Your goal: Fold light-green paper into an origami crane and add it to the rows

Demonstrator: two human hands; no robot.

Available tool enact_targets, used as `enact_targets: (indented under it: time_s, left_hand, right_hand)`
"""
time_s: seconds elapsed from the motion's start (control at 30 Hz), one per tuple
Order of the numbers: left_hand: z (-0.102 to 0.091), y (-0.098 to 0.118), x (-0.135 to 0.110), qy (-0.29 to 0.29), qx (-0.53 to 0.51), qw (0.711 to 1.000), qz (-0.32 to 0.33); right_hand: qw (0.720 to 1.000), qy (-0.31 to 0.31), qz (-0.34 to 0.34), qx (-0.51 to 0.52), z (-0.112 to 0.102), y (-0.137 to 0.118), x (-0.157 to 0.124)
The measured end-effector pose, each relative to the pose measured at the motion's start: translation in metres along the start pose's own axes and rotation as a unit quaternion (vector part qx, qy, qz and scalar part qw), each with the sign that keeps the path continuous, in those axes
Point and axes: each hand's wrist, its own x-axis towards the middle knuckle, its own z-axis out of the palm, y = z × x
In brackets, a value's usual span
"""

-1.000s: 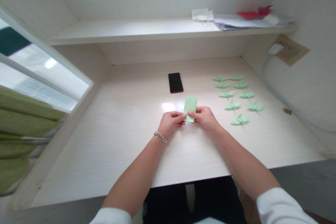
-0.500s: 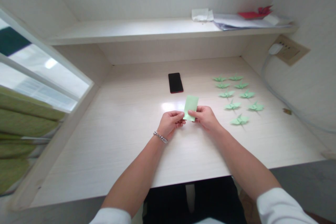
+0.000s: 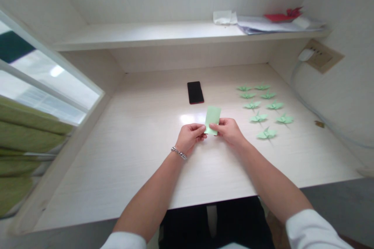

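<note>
With right hand [image 3: 230,130] and left hand [image 3: 190,135], pinching a green paper [image 3: 214,115] by its lower end, over the bench [image 3: 140,132], nearer than the phone [image 3: 195,92], left of the paper cranes [image 3: 258,118]. Seemingly at an early folding step; next probably calling for squaring edges, then pressing a crease.

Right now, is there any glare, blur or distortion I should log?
Head view: a bright glare patch on the desk, just left of the green paper; head view: the nearest folded bird soft in detail, with a faint shadow; head view: wide-angle stretch toward the edges, the curtain looking smeared.
</note>
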Motion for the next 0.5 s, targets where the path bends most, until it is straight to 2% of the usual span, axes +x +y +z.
enact_targets:
  time_s: [0.13,0.27,0.5]
  left_hand:
    - [0.0025,-0.0007,0.0,0.017,0.035,0.999,-0.003]
    - [0.003,-0.0035,0.0016,0.043,0.082,0.995,0.035]
    - [0.0031,-0.0052,0.0028,0.078,0.127,0.986,0.081]
  right_hand:
    - [0.999,0.001,-0.01,-0.031,0.0009,-0.0001,-0.0016]
    - [1.0,0.001,0.001,-0.012,0.0037,0.0,-0.0023]
    - [0.997,0.067,-0.022,-0.044,0.0045,0.0054,0.0017]
